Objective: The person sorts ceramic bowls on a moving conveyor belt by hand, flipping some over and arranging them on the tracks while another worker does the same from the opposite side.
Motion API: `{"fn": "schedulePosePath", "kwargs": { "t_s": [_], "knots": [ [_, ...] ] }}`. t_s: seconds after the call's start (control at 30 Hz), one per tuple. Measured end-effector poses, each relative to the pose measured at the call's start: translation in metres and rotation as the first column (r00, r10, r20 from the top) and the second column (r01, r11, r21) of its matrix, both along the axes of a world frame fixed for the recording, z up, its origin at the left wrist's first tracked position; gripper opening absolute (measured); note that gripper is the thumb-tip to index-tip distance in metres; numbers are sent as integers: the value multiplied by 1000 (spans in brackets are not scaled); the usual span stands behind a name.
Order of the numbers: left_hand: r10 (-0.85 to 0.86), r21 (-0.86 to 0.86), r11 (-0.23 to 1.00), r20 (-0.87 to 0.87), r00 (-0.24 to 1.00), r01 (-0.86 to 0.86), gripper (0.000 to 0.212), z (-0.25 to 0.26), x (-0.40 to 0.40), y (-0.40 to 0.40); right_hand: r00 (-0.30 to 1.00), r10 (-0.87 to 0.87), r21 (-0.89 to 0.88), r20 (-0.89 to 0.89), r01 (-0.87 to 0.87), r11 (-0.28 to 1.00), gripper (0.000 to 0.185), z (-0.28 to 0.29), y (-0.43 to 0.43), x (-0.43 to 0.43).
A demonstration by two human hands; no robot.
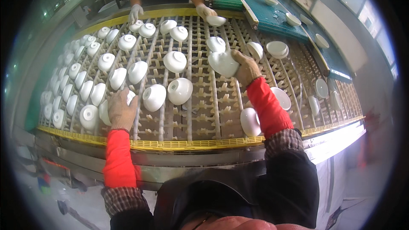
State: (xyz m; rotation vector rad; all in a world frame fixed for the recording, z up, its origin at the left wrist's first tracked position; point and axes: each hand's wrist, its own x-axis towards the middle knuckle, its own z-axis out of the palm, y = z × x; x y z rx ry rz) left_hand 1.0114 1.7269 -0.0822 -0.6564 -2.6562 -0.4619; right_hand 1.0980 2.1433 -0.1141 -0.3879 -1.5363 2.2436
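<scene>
Gloved, my left hand [122, 108] rests over an upside-down white bowl [104, 112] on a pegged conveyor [204, 102], covering part of it; another bowl shows at its fingertips. My right hand [247, 67], also gloved, grips a white bowl [224, 64] by its right side, above the pegs. Just behind that one sits a white bowl [216, 44]. Between my hands several bowls lie base up or tilted, among them one with a green mark on its base [180, 91]. Near my right forearm a bowl [250, 122] stands on edge.
Rows of inverted bowls [88, 117] fill the conveyor's left part. A yellow edge strip [191, 145] runs along the near side. Across the belt a co-worker's gloved hands [204, 11] touch bowls. Green belts [271, 16] at the upper right carry more bowls.
</scene>
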Motion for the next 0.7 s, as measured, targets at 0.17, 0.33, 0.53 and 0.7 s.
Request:
{"fn": "schedulePosePath", "kwargs": {
  "t_s": [0.17, 0.33, 0.53, 0.7],
  "knots": [
    [-32, -50, 998, -74, 997, 29, 42, -12, -5, 5, 945, -15, 251, 326, -71, 965, 29, -21, -13, -22],
    [-66, 33, 997, -18, 998, 67, 44, -7, 1, -1, 938, -296, 843, 182, 6, 538, 29, 31, -20, 65],
    [-419, -131, 907, -196, 886, 400, 47, -14, 46, 80, 932, -359, 967, 54, -139, -215, 34, -32, 39, 186],
    [-761, 5, 644, 107, 640, 765, 42, -19, 121, 155, 815, -478, 934, 328, -204, 292, 44, -8, 23, 172]
  ]
}}
